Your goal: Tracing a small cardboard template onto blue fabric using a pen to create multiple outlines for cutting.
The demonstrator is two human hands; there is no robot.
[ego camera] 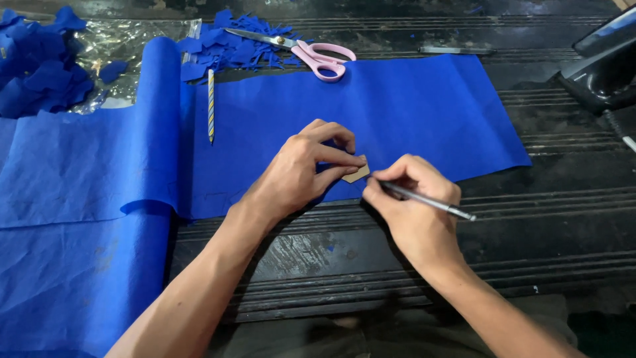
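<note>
1. The desk (570, 225) is dark, scuffed and ribbed with long grooves; it fills the view, and nothing of the room beyond it shows.
2. A long sheet of blue fabric (411, 113) lies across the desk from 9 o'clock to 3 o'clock, folding over itself at 9 o'clock and running down toward 7 o'clock.
3. A heap of blue scraps (40, 66) sits at 10 o'clock on clear plastic wrap (132, 40); more scraps lie at 12 o'clock.
4. A dark machine part (603, 66) stands at 2 o'clock, at the frame edge.
5. The left hand (298, 172) comes in from 7 o'clock, forearm stretched diagonally, knuckles arched; its fingers (341, 159) press a small tan template (356, 174) flat on the fabric's near edge, at centre.
6. The right hand (411, 199) comes in from 5 o'clock, wrist bent inward; its fingers are clenched around a slim grey pen (430, 201), tip against the template's right side, the barrel pointing out toward 4 o'clock.
7. Pink-handled scissors (311, 53) lie at 12 o'clock, blades toward 11 o'clock.
8. A striped pencil (211, 106) lies on the fabric at 11 o'clock, well apart from both hands.
</note>
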